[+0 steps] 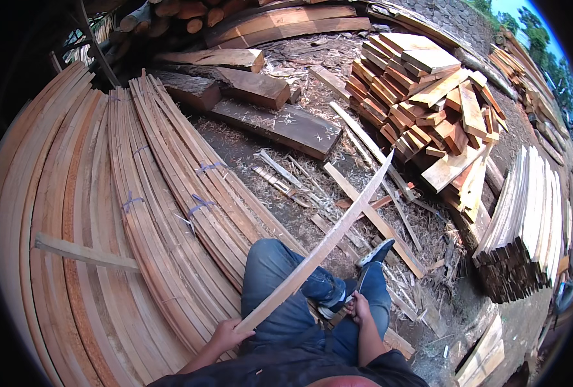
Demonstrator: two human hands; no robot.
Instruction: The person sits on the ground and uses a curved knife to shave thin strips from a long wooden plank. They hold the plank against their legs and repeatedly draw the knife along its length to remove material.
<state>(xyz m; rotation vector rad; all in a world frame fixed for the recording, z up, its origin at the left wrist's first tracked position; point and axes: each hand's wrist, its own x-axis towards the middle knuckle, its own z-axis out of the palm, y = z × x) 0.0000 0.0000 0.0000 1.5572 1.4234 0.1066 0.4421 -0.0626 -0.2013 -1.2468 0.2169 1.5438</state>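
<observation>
A long, pale wooden strip point(322, 251) slants up and away from me across my raised knee, its far end narrowing to a point. My left hand point(230, 337) is closed around the strip's near end. Beside my crossed lower leg, my right hand point(360, 308) is closed too, fingers curled in. A narrow, dark thing with a lighter edge point(362, 280) seems to run up from that fist; its kind I cannot make out against the jeans and shoe.
Bundled long wooden strips point(170, 193) lie on my left, bound with bluish ties point(199, 205). Thick dark beams point(273, 126) rest ahead. Cut boards point(422, 97) are heaped at the far right, with stacked slats point(522, 232) nearer. Offcuts and shavings point(293, 180) litter the ground.
</observation>
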